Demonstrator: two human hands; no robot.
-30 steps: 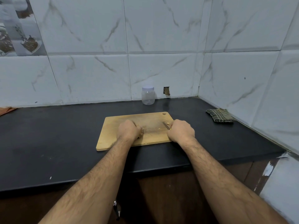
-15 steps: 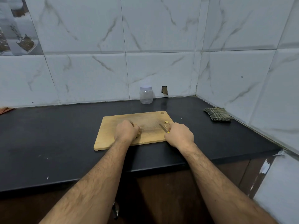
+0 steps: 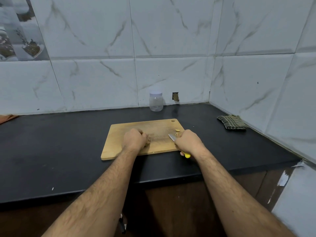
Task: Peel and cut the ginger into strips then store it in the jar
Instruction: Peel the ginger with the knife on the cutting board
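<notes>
A wooden cutting board (image 3: 119, 134) lies on the black counter. My left hand (image 3: 135, 140) rests on the board's middle, curled around a piece of ginger (image 3: 148, 140) that mostly stays hidden. My right hand (image 3: 189, 142) sits at the board's right edge, gripping a knife (image 3: 172, 137) with a yellow handle; its blade points up-left over the board. A small cut ginger piece (image 3: 177, 130) and some scraps lie just beyond the blade. The clear jar (image 3: 156, 103) with a white lid stands upright and closed against the back wall.
A folded checked cloth (image 3: 232, 122) lies at the right by the side wall. An orange cloth (image 3: 7, 118) shows at the far left edge. The counter's front edge (image 3: 171, 179) runs just below my wrists. Tiled walls close the back and right.
My right hand has drawn back toward the board's right edge, showing the blade and the yellow handle end. My left hand stays on the ginger.
</notes>
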